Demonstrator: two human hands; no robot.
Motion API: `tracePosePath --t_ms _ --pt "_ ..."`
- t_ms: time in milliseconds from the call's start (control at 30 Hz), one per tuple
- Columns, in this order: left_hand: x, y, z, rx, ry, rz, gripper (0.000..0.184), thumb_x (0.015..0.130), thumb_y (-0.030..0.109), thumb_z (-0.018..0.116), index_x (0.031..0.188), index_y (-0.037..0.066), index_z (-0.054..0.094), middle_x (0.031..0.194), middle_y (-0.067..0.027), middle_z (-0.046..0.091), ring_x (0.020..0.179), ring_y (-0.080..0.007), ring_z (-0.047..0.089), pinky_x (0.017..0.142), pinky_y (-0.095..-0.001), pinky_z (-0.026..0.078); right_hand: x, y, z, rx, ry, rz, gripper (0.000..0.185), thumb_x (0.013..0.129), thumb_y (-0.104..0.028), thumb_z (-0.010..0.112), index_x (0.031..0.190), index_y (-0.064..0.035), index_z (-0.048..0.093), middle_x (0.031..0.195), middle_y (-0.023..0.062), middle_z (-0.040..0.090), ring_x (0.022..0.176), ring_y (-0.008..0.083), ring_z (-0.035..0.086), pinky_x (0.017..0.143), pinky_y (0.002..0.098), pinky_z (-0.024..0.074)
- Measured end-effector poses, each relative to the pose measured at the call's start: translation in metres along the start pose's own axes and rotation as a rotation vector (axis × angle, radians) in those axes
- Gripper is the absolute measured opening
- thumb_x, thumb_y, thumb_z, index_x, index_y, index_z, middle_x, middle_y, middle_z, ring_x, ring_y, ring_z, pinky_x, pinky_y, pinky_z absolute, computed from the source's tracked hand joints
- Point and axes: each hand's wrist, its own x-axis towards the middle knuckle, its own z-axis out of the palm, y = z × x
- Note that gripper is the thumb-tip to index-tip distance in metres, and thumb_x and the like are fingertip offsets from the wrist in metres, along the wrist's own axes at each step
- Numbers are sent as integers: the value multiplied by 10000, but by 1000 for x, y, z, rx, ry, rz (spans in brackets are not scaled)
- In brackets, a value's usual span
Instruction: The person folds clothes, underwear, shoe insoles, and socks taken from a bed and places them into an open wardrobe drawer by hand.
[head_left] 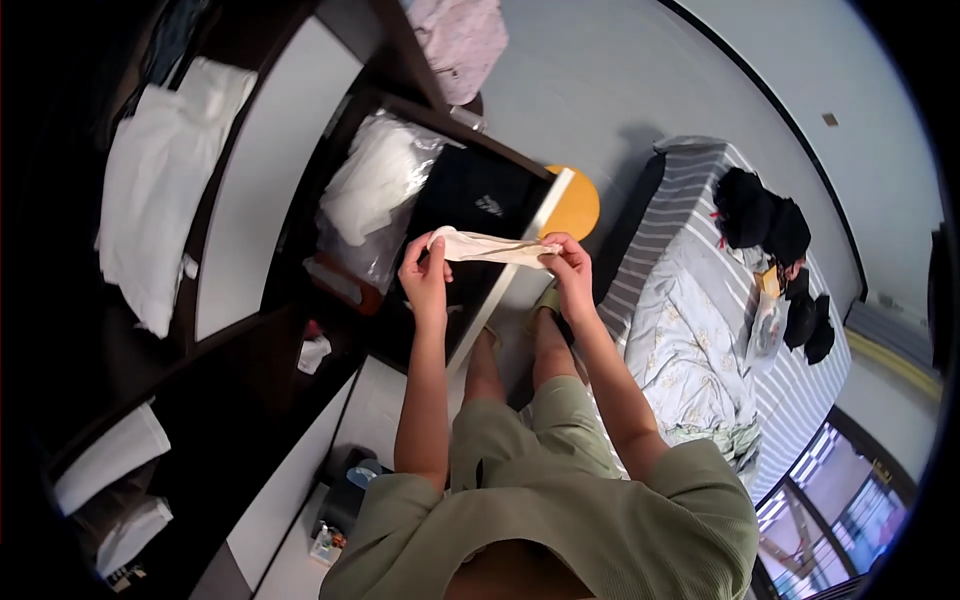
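Note:
A pale cream sock (492,247) is stretched out sideways between my two hands. My left hand (427,272) pinches its rounded end. At the other end my right hand (568,262) has its fingers closed on the cloth. Below the sock is a pulled-out dark drawer (500,300) with a white front. Inside it lie a black garment (475,190) with a small light logo, a clear plastic bag (375,185) with white cloth, and an orange-brown item (340,283) that I cannot make out.
White trousers (170,190) hang over a rail at the left. A round yellow stool top (573,200) is just beyond the drawer front. On my right, a bed (690,330) with striped bedding holds black clothes (760,220) and a plastic bag (767,330).

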Motion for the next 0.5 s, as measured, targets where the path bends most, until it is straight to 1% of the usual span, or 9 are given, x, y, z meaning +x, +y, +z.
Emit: tracePosePath --t_ms 33,67,100,133,200,267,400,433,500 --pt "2 2 -16 32 40 -14 168 845 119 568 956 -6 585 651 8 536 482 -25 410 427 -170 331 -2 5 12 -28 -66 8 213 745 52 509 927 -48 559 840 -33 540 764 38 481 708 166 374" --pt "3 3 -33 64 80 -30 182 846 127 568 969 -7 585 644 10 532 491 -30 403 439 -171 334 -3 12 23 -42 -127 16 213 754 61 514 929 -53 557 850 -35 542 773 33 482 702 163 371" --pt "6 -4 -49 48 136 -16 172 838 108 578 958 -14 585 669 0 560 485 -29 414 434 -171 336 -5 15 38 -61 -167 30 203 761 57 521 928 -54 554 847 -37 543 776 29 483 696 162 370" --pt "8 -8 -66 66 148 13 169 835 104 580 956 -15 585 681 -6 570 486 -30 421 436 -171 339 -8 18 52 -79 -206 44 194 768 54 528 927 -55 552 844 -39 543 779 25 483 690 160 369" --pt "11 -11 -99 105 170 71 165 830 94 585 951 -17 584 706 -18 590 486 -32 434 440 -170 345 -12 27 78 -91 -264 110 123 800 -8 572 914 -46 548 807 -47 544 742 21 487 666 163 378" --pt "12 -11 -127 73 209 88 143 811 60 599 932 -13 579 728 -28 606 502 -43 475 459 -167 373 -14 43 96 -110 -363 120 100 811 -20 572 906 -38 545 794 -44 544 730 22 489 661 167 383" --pt "23 -23 -182 77 292 130 142 774 14 627 896 0 555 740 -37 601 522 -61 509 483 -182 421 -23 76 126 -178 -403 243 106 810 -20 576 911 -31 547 770 -34 550 704 28 501 636 162 394" --pt "27 -26 -193 70 303 135 147 770 10 629 892 2 549 739 -38 598 520 -63 508 481 -183 424 -26 84 130 -177 -415 292 116 810 -28 577 922 -27 548 786 -16 567 714 43 523 647 176 419" --pt "31 -28 -212 79 327 173 156 764 -2 630 878 15 523 735 -43 587 513 -72 509 474 -179 428 -30 100 144 -238 -437 303 125 810 -32 576 932 -23 548 803 -2 579 736 58 539 671 189 434"
